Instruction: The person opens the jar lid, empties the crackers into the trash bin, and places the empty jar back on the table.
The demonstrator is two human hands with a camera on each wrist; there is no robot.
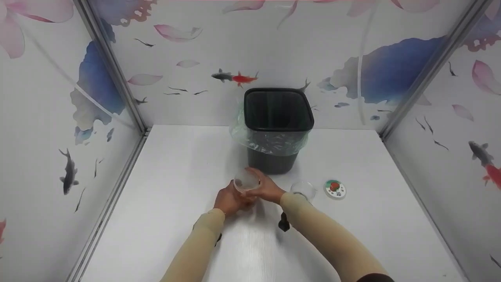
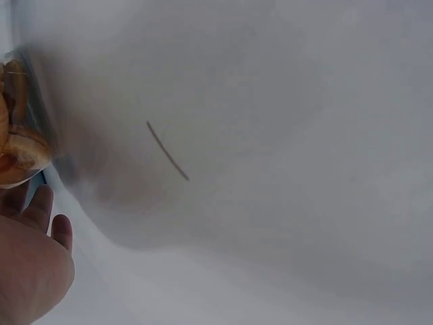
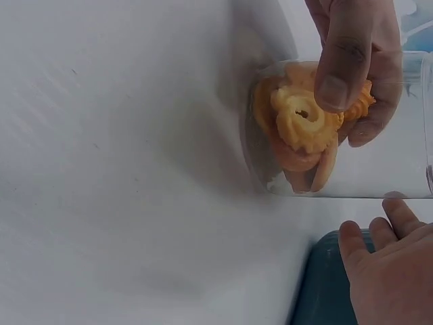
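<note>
A clear plastic jar (image 1: 246, 179) stands between both hands in the head view, its round top turned up toward the head camera. Several golden swirl cookies (image 3: 298, 118) lie at its bottom, and some cookies (image 2: 26, 145) show at the left edge of the left wrist view. My left hand (image 1: 231, 200) grips the lower part of the jar, its thumb (image 3: 338, 84) across the wall beside the cookies. Higher up, my right hand (image 1: 268, 189) holds the jar near the rim, with thumb and fingers on opposite sides.
A black trash bin (image 1: 272, 162) lined with a thin clear bag (image 1: 238, 131) stands behind the hands. Right of the right wrist lie a clear round plastic piece (image 1: 303, 190) and a white printed disc (image 1: 335, 189). Patterned panels enclose the white table (image 1: 176, 164).
</note>
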